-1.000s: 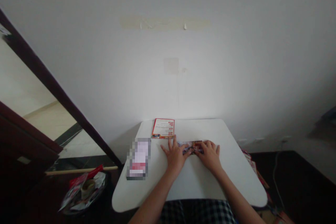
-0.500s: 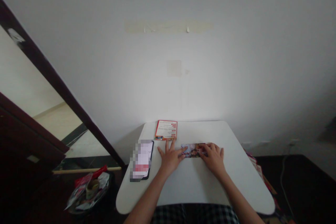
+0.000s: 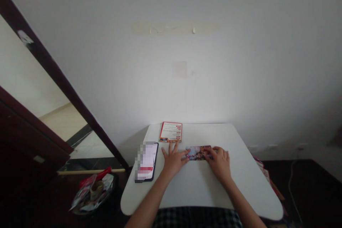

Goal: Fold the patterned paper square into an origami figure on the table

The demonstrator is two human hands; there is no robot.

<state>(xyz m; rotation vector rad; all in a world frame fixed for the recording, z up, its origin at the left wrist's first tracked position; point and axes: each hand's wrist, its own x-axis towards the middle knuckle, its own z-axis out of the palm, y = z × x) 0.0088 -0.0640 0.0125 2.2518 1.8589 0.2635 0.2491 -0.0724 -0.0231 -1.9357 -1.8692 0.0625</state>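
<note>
A narrow printed card (image 3: 197, 154) with a colourful picture lies on the white table (image 3: 197, 185) between my hands. My left hand (image 3: 173, 160) rests flat with its fingers spread, and its thumb side touches the card's left end. My right hand (image 3: 219, 162) covers the right end, with its thumb and bent fingers close together on the card. What lies under those fingers is hidden. Just beyond my left fingertips is a red-bordered leaflet (image 3: 171, 131) with printed text.
A phone (image 3: 146, 162) with a partly pixelated lit screen lies at the table's left side. On the floor at left stands a bin (image 3: 93, 192) full of wrappers and a cardboard roll. The wall (image 3: 181, 96) meets the table's far edge. Papers (image 3: 264, 174) are stacked beyond the right edge.
My left hand has slid left off most of the card, uncovering its picture. My right hand stays at the right end. The whole view has shifted slightly.
</note>
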